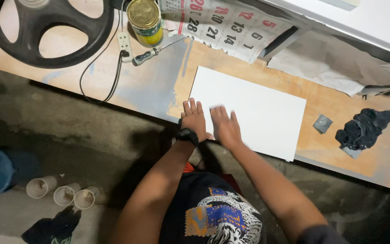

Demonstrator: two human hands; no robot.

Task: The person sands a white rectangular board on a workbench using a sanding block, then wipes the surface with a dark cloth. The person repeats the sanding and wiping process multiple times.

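Note:
A white rectangular board lies flat on the wooden workbench. My left hand rests palm down on the board's near left corner, fingers spread, with a black watch on the wrist. My right hand lies flat on the board just beside it, fingers together and slightly blurred. Neither hand holds anything.
A black steering wheel lies at the bench's far left, with a tin can, a screwdriver, a power strip and calendar sheets beyond the board. A dark rag and grey pad lie right. Three cups stand on the floor.

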